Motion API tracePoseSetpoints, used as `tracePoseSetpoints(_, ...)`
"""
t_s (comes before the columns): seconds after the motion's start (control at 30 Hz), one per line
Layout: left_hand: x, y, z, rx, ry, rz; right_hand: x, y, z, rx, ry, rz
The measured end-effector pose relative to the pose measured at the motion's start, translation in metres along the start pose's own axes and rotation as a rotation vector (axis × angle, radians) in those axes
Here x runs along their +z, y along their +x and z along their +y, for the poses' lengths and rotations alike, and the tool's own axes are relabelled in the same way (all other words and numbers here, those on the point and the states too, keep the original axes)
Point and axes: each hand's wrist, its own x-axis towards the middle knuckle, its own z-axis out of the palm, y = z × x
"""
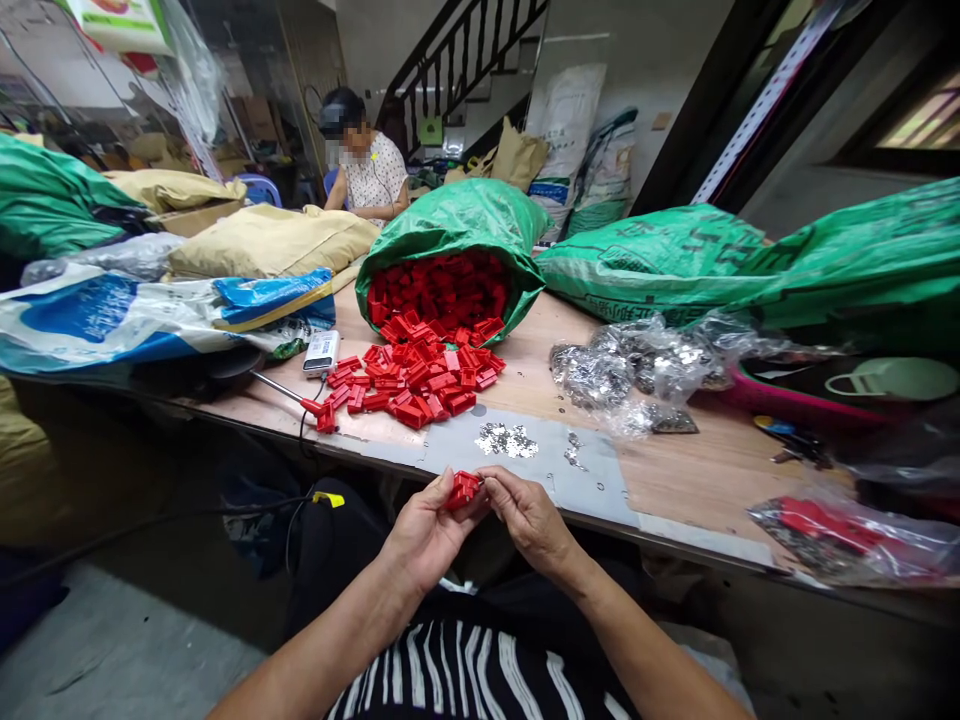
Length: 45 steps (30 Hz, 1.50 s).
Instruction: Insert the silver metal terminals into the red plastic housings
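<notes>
My left hand [429,532] is closed around a red plastic part [463,489], just in front of the table edge. At the part's right side, my right hand [529,517] pinches something too small to make out. Beyond my hands, a pile of small silvery metal pieces [507,441] lies on a grey sheet [450,440], with a few more pieces [575,450] to its right. Many red parts [420,375] spill onto the table from the mouth of a green sack [465,215].
Clear bags of metal pieces [600,375] lie at right, near a pink basket [795,393]. Green sacks [675,260] stretch along the back right. A white device [322,352] and a metal rod [277,387] sit at left. Across the table, a person [375,175] is seated.
</notes>
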Motion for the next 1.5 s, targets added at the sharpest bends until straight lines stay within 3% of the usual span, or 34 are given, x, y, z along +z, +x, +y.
tracePoseSetpoints(0.17,-0.003,0.0,-0.006,0.048,0.049,0.038,0.006,-0.003,0.0,0.081,0.024,0.004)
tracePoseSetpoints(0.33,-0.014,-0.002,-0.018,0.1,0.103,-0.004,0.012,-0.011,0.008,0.165,0.169,-0.035)
tracePoseSetpoints(0.53,-0.032,-0.003,-0.028,0.036,0.21,-0.047,0.014,-0.027,0.017,0.208,0.17,-0.061)
tracePoseSetpoints(0.67,-0.061,0.011,-0.028,-0.091,0.319,0.035,-0.009,-0.035,0.027,0.227,0.038,-0.052)
tracePoseSetpoints(0.8,-0.101,0.039,-0.024,-0.193,0.443,0.353,-0.057,-0.039,0.051,0.283,-0.364,0.248)
tracePoseSetpoints(0.87,-0.116,0.052,-0.023,-0.192,0.476,0.425,-0.078,-0.039,0.064,0.332,-0.553,0.367)
tracePoseSetpoints(0.93,-0.124,0.062,-0.024,-0.167,0.501,0.443,-0.09,-0.038,0.075,0.347,-0.65,0.371)
tracePoseSetpoints(1.17,-0.142,0.068,-0.027,-0.01,0.544,0.368,-0.09,-0.02,0.082,0.356,-0.76,0.346)
tracePoseSetpoints(1.33,-0.166,0.061,-0.024,-0.013,0.59,0.443,-0.092,-0.014,0.085,0.354,-0.743,0.329)
tracePoseSetpoints(1.5,-0.176,0.062,-0.024,-0.01,0.574,0.471,-0.097,-0.018,0.089,0.293,-0.593,0.333)
